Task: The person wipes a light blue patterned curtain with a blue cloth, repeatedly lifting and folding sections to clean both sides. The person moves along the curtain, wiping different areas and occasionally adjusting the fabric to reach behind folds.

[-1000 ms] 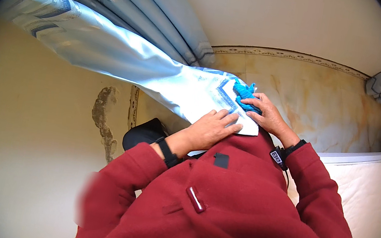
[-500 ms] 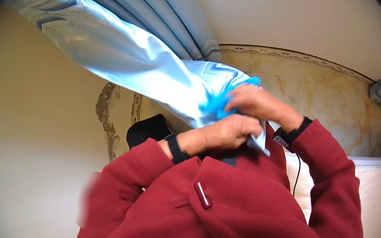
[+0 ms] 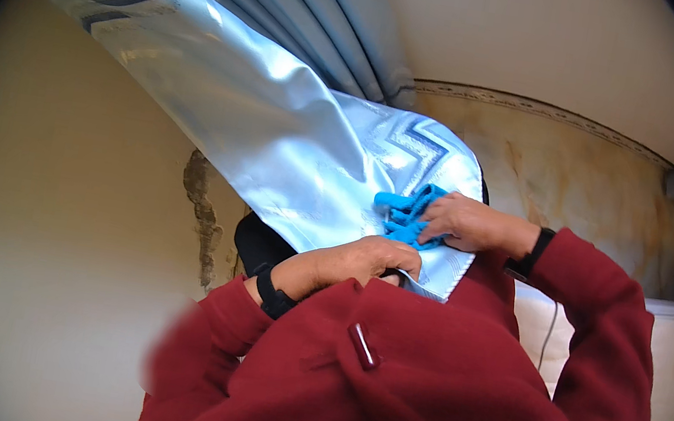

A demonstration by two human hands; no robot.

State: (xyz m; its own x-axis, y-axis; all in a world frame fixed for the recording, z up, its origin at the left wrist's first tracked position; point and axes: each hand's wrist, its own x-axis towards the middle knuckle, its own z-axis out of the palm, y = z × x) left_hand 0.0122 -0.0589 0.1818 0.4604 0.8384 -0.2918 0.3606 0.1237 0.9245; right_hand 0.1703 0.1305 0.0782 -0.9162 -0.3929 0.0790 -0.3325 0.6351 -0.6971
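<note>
Head view shows us both hands working at the centre of the frame on a shiny silver-blue curtain, which sweeps down from the upper left to its patterned lower end at mid-frame. Our right hand is closed on a bright blue cloth, pressing it against the curtain's lower end. Our left hand, just below, curls its fingers narrow around the curtain's bottom hem. Red coat sleeves fill the lower right. A stained cream wall lies behind, with a white mattress at the right edge.
</note>
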